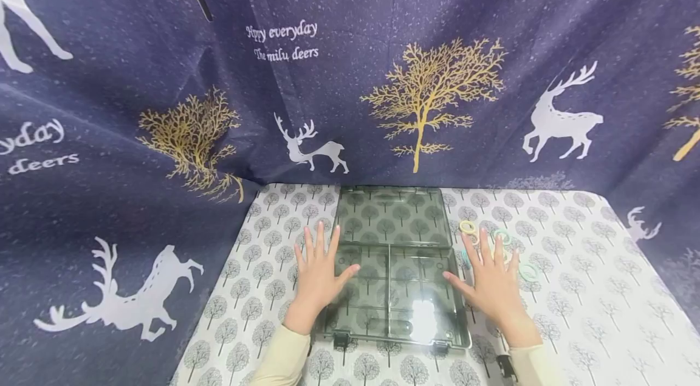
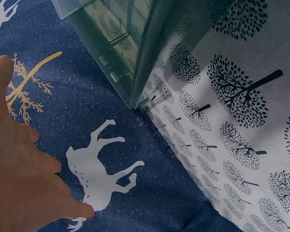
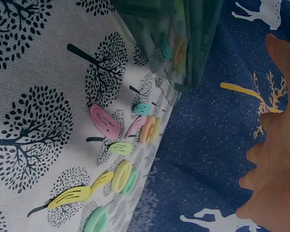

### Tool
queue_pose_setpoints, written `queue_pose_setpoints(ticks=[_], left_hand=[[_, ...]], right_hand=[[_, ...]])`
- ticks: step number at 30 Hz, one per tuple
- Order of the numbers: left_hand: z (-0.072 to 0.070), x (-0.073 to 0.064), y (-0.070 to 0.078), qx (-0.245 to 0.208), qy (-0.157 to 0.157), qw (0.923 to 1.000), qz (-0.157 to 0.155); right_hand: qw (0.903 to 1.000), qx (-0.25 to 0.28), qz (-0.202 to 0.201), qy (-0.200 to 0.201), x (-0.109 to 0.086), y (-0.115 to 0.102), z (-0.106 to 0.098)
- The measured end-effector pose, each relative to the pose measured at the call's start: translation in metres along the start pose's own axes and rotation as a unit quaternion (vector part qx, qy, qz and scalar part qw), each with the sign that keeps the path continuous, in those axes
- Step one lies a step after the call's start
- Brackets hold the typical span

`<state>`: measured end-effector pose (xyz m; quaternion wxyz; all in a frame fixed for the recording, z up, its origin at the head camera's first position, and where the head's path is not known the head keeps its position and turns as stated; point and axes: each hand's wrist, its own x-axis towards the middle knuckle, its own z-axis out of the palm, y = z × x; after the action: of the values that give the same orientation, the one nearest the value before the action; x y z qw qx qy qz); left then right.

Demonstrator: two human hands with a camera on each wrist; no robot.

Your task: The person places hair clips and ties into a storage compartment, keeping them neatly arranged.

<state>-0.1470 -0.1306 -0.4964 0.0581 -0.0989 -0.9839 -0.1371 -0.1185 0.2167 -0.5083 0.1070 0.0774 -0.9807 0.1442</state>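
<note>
A green-tinted divided case (image 1: 389, 307) lies flat on a tree-printed surface (image 1: 596, 216), its lid (image 1: 385, 216) folded back beyond it, as I watch from my distant post. I have the left hand (image 1: 316, 279) beside the left edge of the case, fingers fully spread, with nothing in its grasp. I have the right hand (image 1: 492, 289) beside the right edge of the case, splayed just as wide and likewise gripping nothing; whether either one touches anything, I cannot tell. To the right of the case lie small pastel pieces, best seen from the right wrist: a pink clip (image 3: 105, 122), a teal clip (image 3: 141, 108), a pale green clip (image 3: 120, 148), a yellow clip (image 3: 69, 197), a yellow ring (image 3: 114, 178) and a green ring (image 3: 91, 220) among them. By my judgment, the work stands near its start: the lid is already back, while every clip and ring I can make out is outside the case, so any filling of it appears left to do.
</note>
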Motion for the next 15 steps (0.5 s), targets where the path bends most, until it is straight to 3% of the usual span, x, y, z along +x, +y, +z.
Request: queue_pose_setpoints(ticks=[7,15], left_hand=[[-0.0017,0.0017,-0.0027,-0.01,0.018,0.9998,0.008],[-0.0021,0.0067,-0.0081,-0.04,0.011,0.9991,0.001]], right_hand=[[1.0,0.006,-0.002,0.0,0.0034,0.0018,-0.0033],[0.9994,0.029,-0.009,0.016,0.0084,0.008,-0.0093]])
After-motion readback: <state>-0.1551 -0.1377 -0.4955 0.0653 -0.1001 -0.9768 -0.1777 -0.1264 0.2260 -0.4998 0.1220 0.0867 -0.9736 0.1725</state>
